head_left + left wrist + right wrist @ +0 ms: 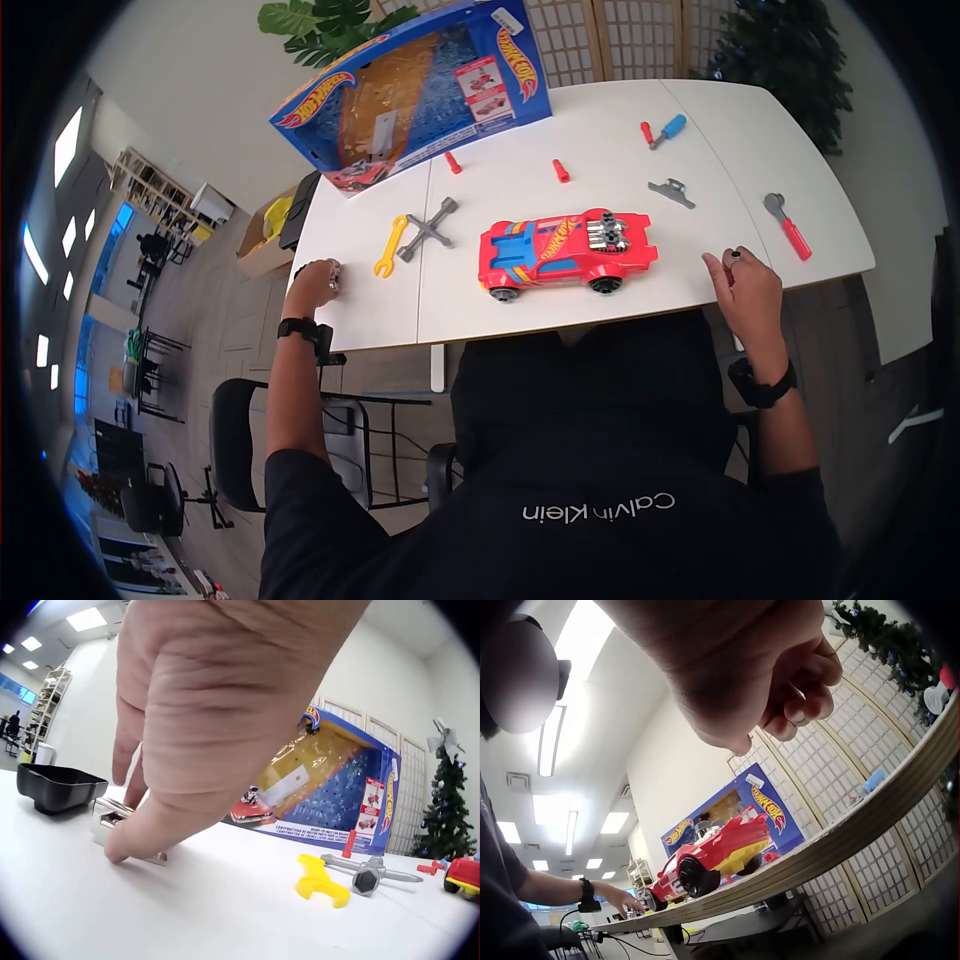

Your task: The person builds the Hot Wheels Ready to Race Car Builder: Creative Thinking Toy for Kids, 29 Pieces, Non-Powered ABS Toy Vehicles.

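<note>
At the table's left edge, my left hand has its thumb and fingers around a small chrome piece lying on the table; the fingers' far side is partly hidden. My right hand is at the near right edge, fingers loosely curled, holding nothing. Between the hands, a red toy car stands on its wheels, a silver engine on top. A yellow wrench and a grey cross wrench lie near the left hand. A red-handled grey tool lies beyond the right hand.
An open-fronted blue box stands at the back left. Red pegs, a blue-handled screwdriver and a grey part lie behind the car. A black tray sits beside the left hand.
</note>
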